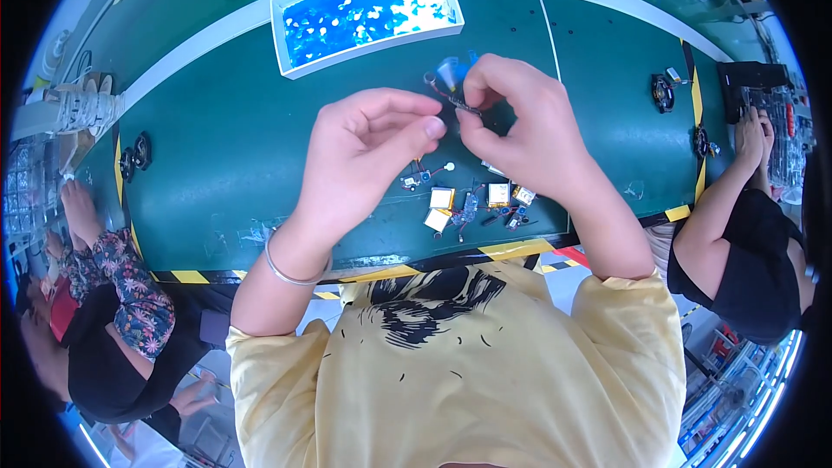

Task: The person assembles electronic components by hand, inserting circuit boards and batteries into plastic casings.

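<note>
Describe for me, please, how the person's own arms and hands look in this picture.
The left hand and right hand are ungloved, and both forearms are bare. A thin, silvery bangle circles the left wrist; none shows on the right. The loose, short sleeves are pale yellow, matching the shirt with its black print.

Both bare forearms rise from the lower edge and converge toward the centre. The left forearm (305,224) slants up and right; the right forearm (608,221) slants up and left. The left hand (362,134) is half-curled, index finger extended above the thumb, fingertips slightly apart. The right hand (518,121) forms a pinch grip, thumb opposing the bent index finger, knuckles raised. The hands are near each other.
</note>
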A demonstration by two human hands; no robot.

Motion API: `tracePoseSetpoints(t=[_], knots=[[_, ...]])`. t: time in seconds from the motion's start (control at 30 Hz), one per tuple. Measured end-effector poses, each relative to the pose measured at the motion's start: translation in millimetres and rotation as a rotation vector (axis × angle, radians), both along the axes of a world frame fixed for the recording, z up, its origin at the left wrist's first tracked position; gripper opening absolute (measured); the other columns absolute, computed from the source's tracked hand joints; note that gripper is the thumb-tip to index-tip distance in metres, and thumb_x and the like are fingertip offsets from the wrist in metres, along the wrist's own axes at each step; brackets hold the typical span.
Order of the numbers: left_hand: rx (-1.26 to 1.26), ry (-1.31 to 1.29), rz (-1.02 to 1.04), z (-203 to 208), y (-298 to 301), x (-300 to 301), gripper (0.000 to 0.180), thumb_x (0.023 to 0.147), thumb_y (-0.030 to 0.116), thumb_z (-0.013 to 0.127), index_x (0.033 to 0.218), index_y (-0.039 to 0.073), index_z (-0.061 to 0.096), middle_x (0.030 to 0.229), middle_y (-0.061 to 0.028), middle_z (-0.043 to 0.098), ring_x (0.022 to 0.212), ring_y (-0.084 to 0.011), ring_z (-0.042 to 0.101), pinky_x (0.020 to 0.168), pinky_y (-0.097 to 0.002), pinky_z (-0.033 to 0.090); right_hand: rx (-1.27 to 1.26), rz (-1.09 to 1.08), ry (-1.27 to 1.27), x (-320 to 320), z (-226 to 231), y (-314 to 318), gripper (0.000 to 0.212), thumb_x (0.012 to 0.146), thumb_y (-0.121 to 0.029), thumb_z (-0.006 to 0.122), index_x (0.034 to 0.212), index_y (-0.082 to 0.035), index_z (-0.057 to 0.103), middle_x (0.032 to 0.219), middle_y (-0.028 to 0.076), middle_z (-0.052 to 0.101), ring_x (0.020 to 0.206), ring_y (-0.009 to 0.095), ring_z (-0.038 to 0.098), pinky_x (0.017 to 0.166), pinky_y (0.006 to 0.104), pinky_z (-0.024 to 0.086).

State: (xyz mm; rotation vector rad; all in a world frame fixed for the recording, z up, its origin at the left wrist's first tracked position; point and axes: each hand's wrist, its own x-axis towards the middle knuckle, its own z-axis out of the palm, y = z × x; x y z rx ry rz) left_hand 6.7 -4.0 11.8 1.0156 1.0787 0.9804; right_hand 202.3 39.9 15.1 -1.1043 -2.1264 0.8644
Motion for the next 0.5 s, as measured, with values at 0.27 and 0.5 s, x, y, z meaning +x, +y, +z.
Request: tracePoseSetpoints(t=[0.27,0.5], knots=[[-0.092,-0.315,0.085,-6,0,4,0.022,0.093,0.004,0.059,0.113,-0.006,0.062,0.096,-0.0123,0.07,0.087,-0.0166,0.068,0.079,-0.0267,0.056,0.399,0.142,0.201,-7,-1,-4,0.017,0.068,-0.003,0.074,0.082,-0.006,0.065,0.073,0.005,0.062,0.068,0.021,0.058,0.06,0.0306,0.044],[-0.081,-0.176,-0.115,-9,-2,2,0.017,0.095,0.008,0.053,0.104,-0.003,0.063,0.076,-0.0042,0.064,0.063,-0.0082,0.058,0.058,-0.0214,0.049,0.031,0.056,0.343,-12,-2,-2,0.017,0.078,-0.002,0.068,0.095,-0.002,0.069,0.075,0.006,0.063,0.072,0.017,0.062,0.065,0.0257,0.049]])
